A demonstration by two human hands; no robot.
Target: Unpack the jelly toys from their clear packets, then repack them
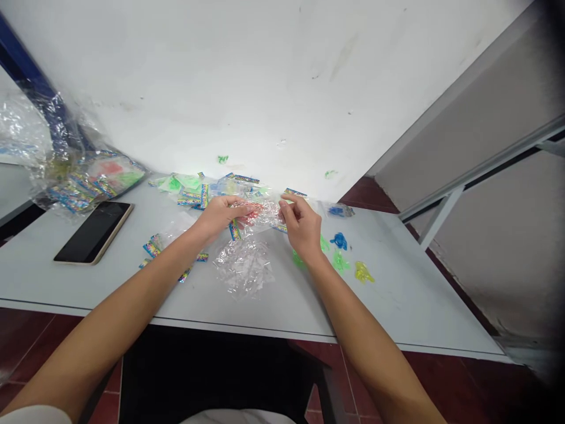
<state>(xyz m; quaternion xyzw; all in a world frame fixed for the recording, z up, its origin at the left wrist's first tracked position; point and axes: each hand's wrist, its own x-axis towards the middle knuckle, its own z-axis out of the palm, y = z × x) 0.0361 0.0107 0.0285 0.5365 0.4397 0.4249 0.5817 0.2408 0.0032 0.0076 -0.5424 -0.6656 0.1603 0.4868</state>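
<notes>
My left hand (219, 217) and my right hand (302, 227) both pinch a clear plastic bag (267, 215) held just above the white table (388, 300). A red jelly-like toy (249, 214) shows through the bag, partly behind my left fingers. Below my hands lies a crumpled clear plastic sheet (243, 268). Near my right hand are a blue jelly toy (339, 240), a green jelly toy (340, 262) and a yellow jelly toy (364, 272). Several printed paper-topped packets (189, 199) lie at the back, with loose strips beyond my left hand.
A black smartphone (94, 232) in a tan case lies at the table's left. A heap of packed toys in a large plastic bag (90, 179) stands at the back left. A white wall rises behind the table, and a dark chair (212, 368) sits below its front edge.
</notes>
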